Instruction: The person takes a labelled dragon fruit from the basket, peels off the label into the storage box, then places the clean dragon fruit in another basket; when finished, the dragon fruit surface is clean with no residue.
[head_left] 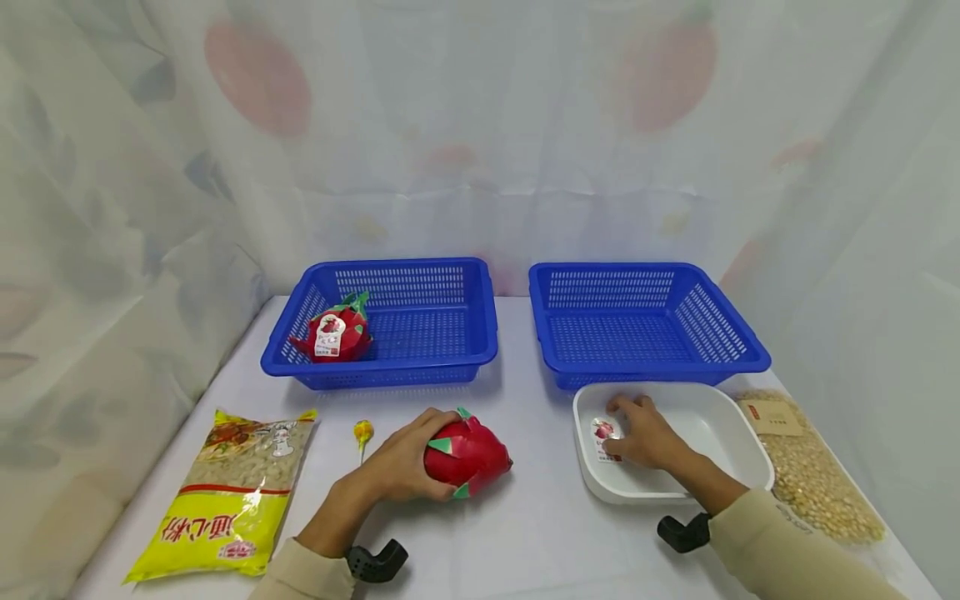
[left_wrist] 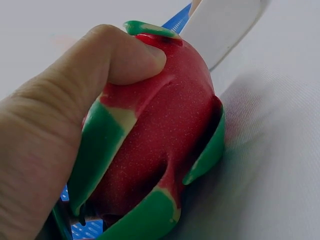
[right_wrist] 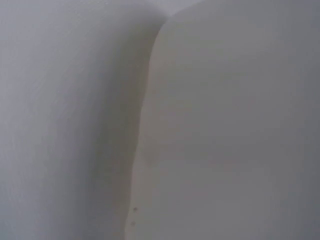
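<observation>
A red dragon fruit [head_left: 471, 457] with green-tipped scales is gripped by my left hand [head_left: 405, 462] near the middle of the table. In the left wrist view my thumb presses its red skin, and the other fingers are hidden behind the fruit. My right hand [head_left: 647, 435] reaches into a white plastic basin [head_left: 716, 421], thumb and fingers spread apart. Beside its fingertips, at the basin's left side, is a small white label [head_left: 604, 433] with a dragon fruit picture; the thumb overlaps its edge. The right wrist view shows only pale, blurred surfaces, no fingers.
Behind stand two blue plastic baskets; the left basket [head_left: 420, 367] holds another labelled dragon fruit [head_left: 341, 332], beside the right basket [head_left: 652, 367]. At left lie a yellow pasta bag [head_left: 232, 500] and a lollipop [head_left: 363, 432]. A bag of yellow kernels [head_left: 821, 475] lies right of the basin.
</observation>
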